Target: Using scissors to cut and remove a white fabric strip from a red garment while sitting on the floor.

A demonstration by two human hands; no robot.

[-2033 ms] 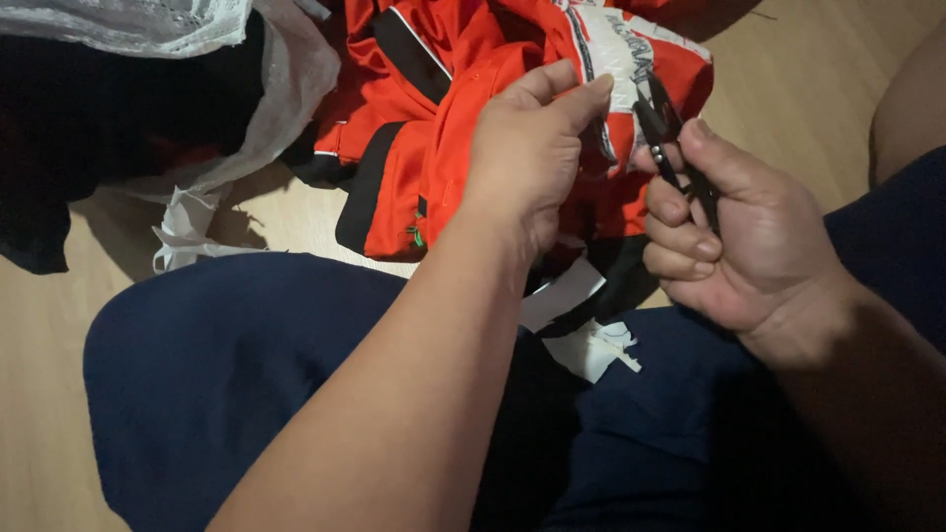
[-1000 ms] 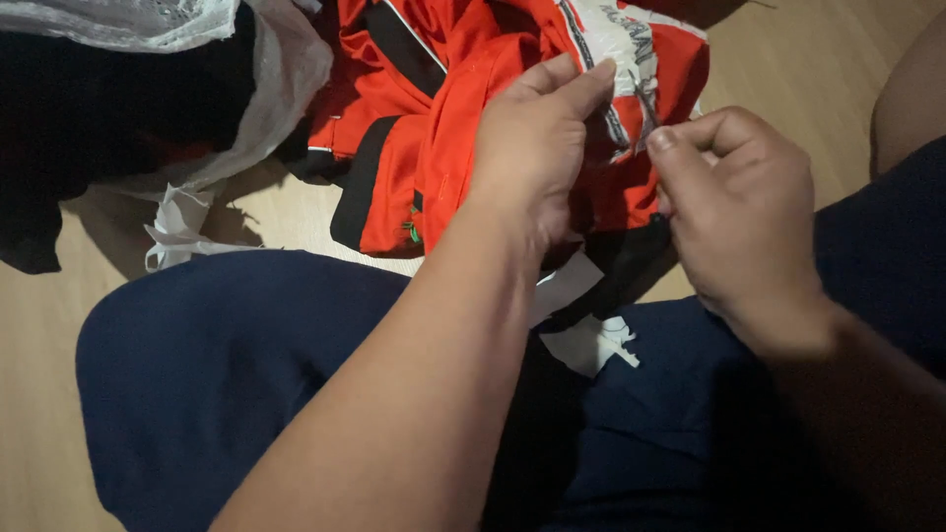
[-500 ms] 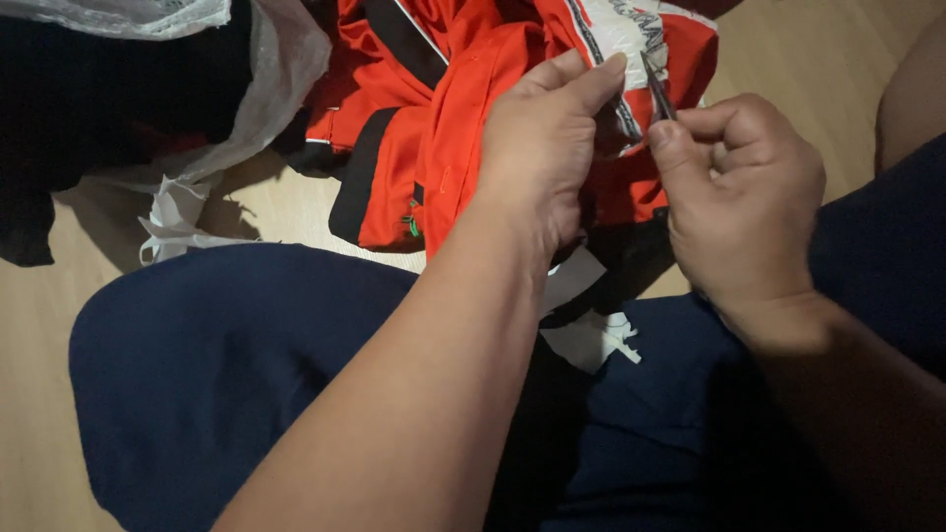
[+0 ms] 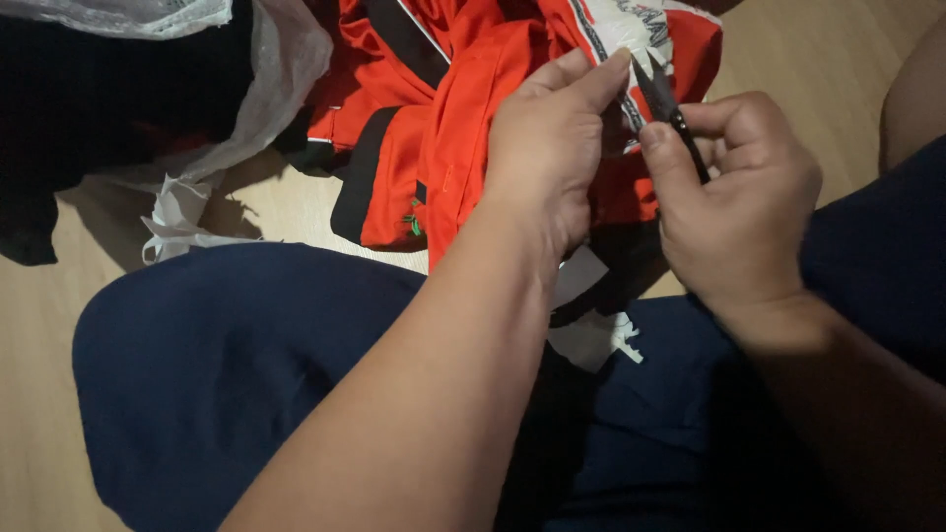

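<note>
A red garment with black trim and a white printed patch (image 4: 434, 108) lies across my lap and the wooden floor. My left hand (image 4: 552, 138) pinches a fold of the red cloth near the patch, fingertips pointing right. My right hand (image 4: 734, 197) grips small black thread snips (image 4: 665, 99), their blades pointing up at the patch's striped edge, right next to my left fingertips. A white tag (image 4: 591, 340) hangs below the garment over my dark blue trousers.
A clear plastic bag (image 4: 266, 89) with black clothing (image 4: 89, 118) inside lies at the upper left. My legs in dark blue trousers (image 4: 246, 374) fill the lower view. Bare wooden floor (image 4: 818, 49) shows at the upper right and left edge.
My right hand first held the snips low, then closed near the cloth. Now it has raised the snips with the blades at the patch edge. My left hand kept its pinch.
</note>
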